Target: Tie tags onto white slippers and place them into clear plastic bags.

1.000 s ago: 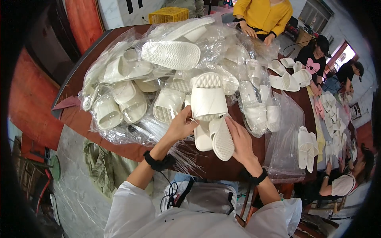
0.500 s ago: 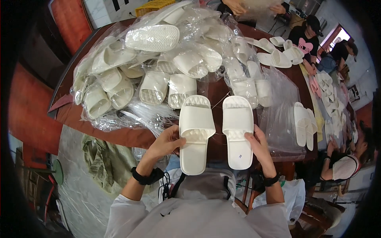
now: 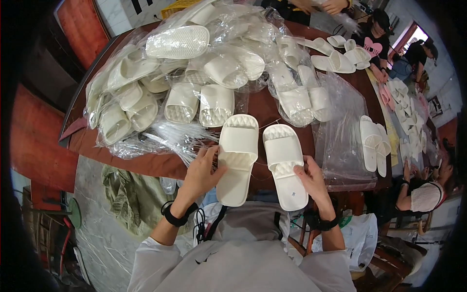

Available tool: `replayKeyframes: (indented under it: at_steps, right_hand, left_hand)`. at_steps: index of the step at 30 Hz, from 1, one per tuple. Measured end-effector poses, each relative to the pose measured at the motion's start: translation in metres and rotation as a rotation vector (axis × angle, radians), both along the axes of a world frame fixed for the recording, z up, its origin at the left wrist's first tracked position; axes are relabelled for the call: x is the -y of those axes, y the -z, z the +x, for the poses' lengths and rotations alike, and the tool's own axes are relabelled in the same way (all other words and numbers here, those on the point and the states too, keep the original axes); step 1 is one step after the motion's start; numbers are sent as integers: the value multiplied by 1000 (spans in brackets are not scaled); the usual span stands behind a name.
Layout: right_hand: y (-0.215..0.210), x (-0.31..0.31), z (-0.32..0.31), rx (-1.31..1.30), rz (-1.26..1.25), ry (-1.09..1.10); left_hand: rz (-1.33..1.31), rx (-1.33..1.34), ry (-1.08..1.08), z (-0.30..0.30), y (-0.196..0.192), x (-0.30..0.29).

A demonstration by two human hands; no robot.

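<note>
My left hand (image 3: pixel 203 173) grips the left edge of a white slide sandal (image 3: pixel 237 156). My right hand (image 3: pixel 314 179) holds the heel side of a second white slide sandal (image 3: pixel 284 163). Both sandals lie side by side, top up, toes pointing away from me, with their heels hanging over the near edge of the dark red table (image 3: pixel 160 163). A bundle of thin clear plastic ties (image 3: pixel 177 138) lies just left of the left sandal.
A big heap of white sandals in clear bags (image 3: pixel 194 73) fills the table's far half. Empty clear bags (image 3: pixel 343 141) and another sandal pair (image 3: pixel 374 146) lie at the right. Other people (image 3: pixel 423 192) work along the right side and far end. A crumpled cloth (image 3: pixel 129 194) lies on the floor below left.
I have pulled a pair of sandals off the pile toward me, turned them top up and set them side by side at the table's near edge.
</note>
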State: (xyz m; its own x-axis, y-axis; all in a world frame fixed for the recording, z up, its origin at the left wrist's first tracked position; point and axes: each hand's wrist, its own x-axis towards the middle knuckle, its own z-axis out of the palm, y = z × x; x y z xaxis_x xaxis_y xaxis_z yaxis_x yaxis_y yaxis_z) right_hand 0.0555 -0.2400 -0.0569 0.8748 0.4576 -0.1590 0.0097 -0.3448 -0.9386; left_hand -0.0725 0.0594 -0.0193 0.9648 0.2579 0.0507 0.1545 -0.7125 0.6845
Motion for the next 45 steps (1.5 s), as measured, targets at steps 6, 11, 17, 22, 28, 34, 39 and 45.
replayKeyframes:
  at_steps: [6,11,17,22,28,34,39,45]
  right_hand:
    - [1,-6,-7,133,-2,71]
    - [-16,-16,-8,504,-345,44]
    - [-15,-18,-16,459,-267,33]
    - [-28,-11,-20,395,-365,-55]
    - [-30,-11,-15,467,-289,-45]
    - [-47,-13,-2,373,-306,-231]
    - [-53,-23,18,397,-70,-59]
    - [-53,-58,44,367,153,-53]
  left_hand:
    - [73,187,55,29,-26,-2]
    - [-70,218,348,90,-26,9]
    - [227,96,330,156,17,34]
    - [10,88,350,153,33,41]
    - [-162,77,196,136,24,52]
    - [-255,245,180,134,24,41]
    - [-544,269,205,141,19,37]
    - [-268,173,509,139,-4,37]
